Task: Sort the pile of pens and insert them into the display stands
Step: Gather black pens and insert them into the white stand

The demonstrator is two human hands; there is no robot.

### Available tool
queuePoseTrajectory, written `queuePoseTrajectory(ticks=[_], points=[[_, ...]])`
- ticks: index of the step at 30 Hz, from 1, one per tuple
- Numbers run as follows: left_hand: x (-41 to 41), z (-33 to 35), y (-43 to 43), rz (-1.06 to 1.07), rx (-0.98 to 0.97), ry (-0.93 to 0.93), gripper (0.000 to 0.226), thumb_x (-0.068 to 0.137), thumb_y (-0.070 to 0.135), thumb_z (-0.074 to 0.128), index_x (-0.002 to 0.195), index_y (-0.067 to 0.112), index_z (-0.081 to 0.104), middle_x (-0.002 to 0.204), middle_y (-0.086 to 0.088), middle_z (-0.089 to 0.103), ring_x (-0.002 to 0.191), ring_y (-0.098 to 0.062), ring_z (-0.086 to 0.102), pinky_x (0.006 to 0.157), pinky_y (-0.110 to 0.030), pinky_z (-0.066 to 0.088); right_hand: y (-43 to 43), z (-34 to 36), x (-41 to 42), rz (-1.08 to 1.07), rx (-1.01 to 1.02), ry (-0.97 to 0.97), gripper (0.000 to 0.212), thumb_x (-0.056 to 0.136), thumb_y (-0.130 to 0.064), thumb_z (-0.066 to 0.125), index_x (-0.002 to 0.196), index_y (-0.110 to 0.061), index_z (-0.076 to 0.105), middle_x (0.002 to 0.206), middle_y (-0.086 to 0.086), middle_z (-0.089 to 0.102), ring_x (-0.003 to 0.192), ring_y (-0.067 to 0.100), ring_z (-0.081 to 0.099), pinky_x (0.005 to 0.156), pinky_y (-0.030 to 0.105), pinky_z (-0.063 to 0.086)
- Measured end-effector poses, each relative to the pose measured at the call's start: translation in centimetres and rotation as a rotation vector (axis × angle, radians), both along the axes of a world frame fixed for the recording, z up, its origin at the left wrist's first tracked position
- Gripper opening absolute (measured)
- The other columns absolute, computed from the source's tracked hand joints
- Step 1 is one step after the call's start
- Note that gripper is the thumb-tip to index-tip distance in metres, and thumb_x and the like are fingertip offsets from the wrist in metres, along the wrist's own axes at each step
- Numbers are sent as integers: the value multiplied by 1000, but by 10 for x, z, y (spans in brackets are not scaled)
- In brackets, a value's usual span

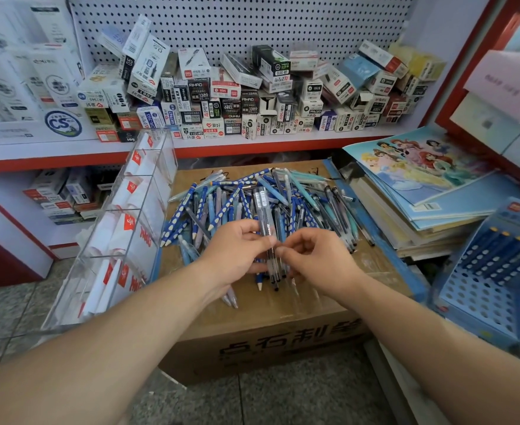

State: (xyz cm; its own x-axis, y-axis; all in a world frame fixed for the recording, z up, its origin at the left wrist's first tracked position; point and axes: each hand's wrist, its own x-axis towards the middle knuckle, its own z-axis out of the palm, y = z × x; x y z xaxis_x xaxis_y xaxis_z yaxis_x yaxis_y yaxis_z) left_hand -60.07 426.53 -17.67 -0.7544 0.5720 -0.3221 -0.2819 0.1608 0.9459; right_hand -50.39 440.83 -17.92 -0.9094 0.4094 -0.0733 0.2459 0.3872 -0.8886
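a pile of pens [246,200] is spread over the top of a cardboard box [283,332]. above its near part, a small bundle of clear pens [264,222] is gripped by the left hand [237,253], fingers curled round the barrels. one pen of the bundle is pinched between thumb and forefinger of the right hand [317,259]. a clear acrylic stand [124,234] is seen just left of the box, a blue perforated stand [479,296] to its right.

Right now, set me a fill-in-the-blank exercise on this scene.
The pile of pens lies on a box made of ____.
The clear acrylic stand sits to the box's ____.
The perforated stand at the right is coloured ____.
The left hand and right hand together hold a bundle of clear ____.
Missing: cardboard; left; blue; pens.
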Motion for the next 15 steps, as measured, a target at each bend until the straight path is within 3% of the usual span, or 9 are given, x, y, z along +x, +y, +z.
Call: queuePoseTrajectory(ticks=[2, 5, 8, 15], points=[[-1, -1, 0, 3, 2, 1, 65, 92, 6, 70, 149, 0, 38, 113, -12, 73, 107, -24, 71, 79, -44, 63, 11, -6, -5, -106, 119, -42, 11, 93, -23, 73, 85, -16, 69, 75, 6, 72, 67, 21, 70, 64, 39, 62], [-1, -3, 0, -3, -21, 15, 66, 92, 7, 71, 149, 1, 39, 109, -12, 74, 105, -22, 72, 81, -48, 63, 24, -13, -12, -189, 314, -132, 20, 90, -35, 76, 81, -20, 67, 71, 0, 69, 66, 15, 66, 64, 35, 58], [-2, -4, -1, -12, -53, 35, 70, 90, 9, 75, 150, 3, 39, 124, -16, 66, 109, -25, 70, 82, -48, 63, 24, -16, -17, -217, 382, -186, 29, 84, -44, 80, 81, -21, 63, 72, -2, 68, 67, 15, 66, 64, 34, 58], [-4, -6, -3, -22, -86, 61, 67, 90, 11, 75, 148, 4, 42, 125, -16, 66, 106, -24, 70, 78, -43, 64, 16, -18, -24, -229, 461, -294, 33, 83, -49, 79, 83, -20, 62, 73, -1, 67, 69, 19, 66, 67, 39, 61]])
